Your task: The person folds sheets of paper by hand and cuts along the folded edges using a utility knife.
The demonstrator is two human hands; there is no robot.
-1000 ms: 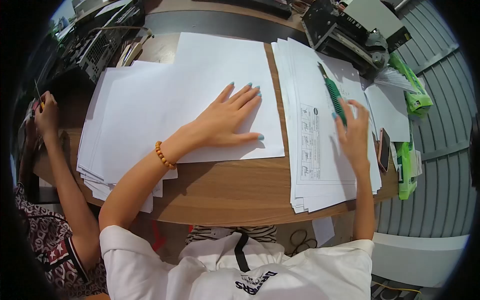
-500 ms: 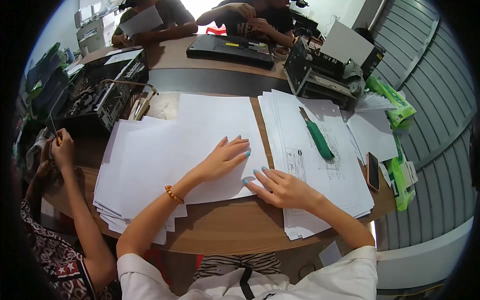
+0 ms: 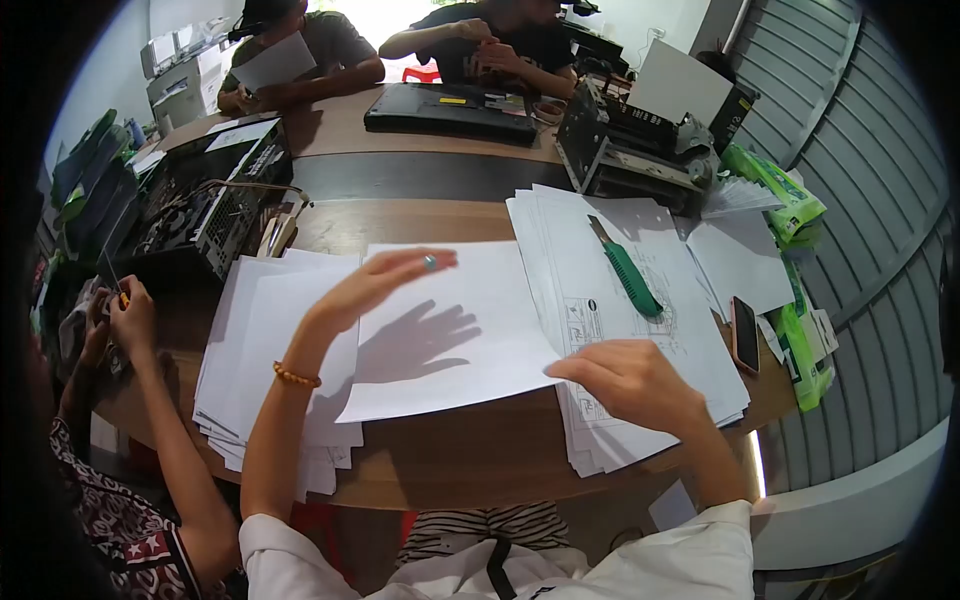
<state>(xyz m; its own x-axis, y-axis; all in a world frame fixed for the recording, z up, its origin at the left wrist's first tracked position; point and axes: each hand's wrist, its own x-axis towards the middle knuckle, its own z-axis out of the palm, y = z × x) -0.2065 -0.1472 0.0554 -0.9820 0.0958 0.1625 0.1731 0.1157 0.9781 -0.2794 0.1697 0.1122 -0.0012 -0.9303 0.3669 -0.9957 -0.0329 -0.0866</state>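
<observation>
A white sheet of paper point(image 3: 470, 365) lies in front of me, its near edge bowed and its right near corner lifted. My right hand point(image 3: 635, 378) pinches that corner between thumb and fingers. Above the sheet hovers my left hand point(image 3: 375, 285), fingers stretched out, its shadow falling on the paper. To the left is a pile of white sheets point(image 3: 270, 345). On the right, a stack of printed drawings point(image 3: 680, 400) carries a green utility knife point(image 3: 632, 280) with its blade out.
A phone point(image 3: 745, 335) and green packets point(image 3: 800, 350) lie at the right. An opened computer case point(image 3: 215, 200) stands left, a black laptop-like device point(image 3: 450, 112) and metal machine parts point(image 3: 640, 140) farther back. A co-worker's hands point(image 3: 130, 310) hold a tool at left; two people sit opposite.
My left hand has risen off the paper and moved left. My right hand has moved right and taken the sheet's corner. The sheet's far edge has come nearer, baring wood behind it.
</observation>
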